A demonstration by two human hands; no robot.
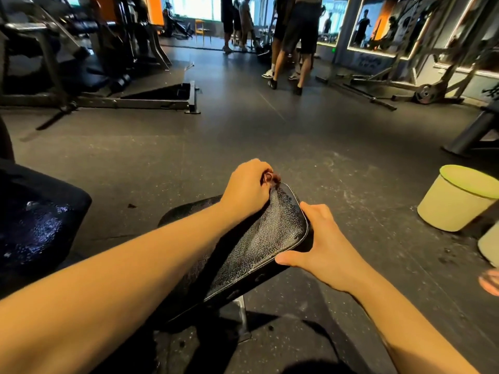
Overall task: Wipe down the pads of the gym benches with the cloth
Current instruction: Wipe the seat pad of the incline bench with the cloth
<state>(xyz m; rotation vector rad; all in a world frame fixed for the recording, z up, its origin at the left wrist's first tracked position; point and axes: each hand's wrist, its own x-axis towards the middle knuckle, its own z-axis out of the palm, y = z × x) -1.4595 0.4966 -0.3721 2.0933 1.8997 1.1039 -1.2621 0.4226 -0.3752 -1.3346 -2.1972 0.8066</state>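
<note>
Black pad (259,238): left hand (247,186) curled, right hand (325,238) gripping.

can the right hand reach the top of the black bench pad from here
Probably yes: the right hand grips the right edge of the black textured bench pad, and the top beside it is bare; the left hand holds a dark cloth at the far corner.

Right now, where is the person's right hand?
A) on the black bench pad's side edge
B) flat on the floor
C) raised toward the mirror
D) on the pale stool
A: the right hand grips the side edge of the bench pad; the left hand holds the cloth at its far end.
</note>
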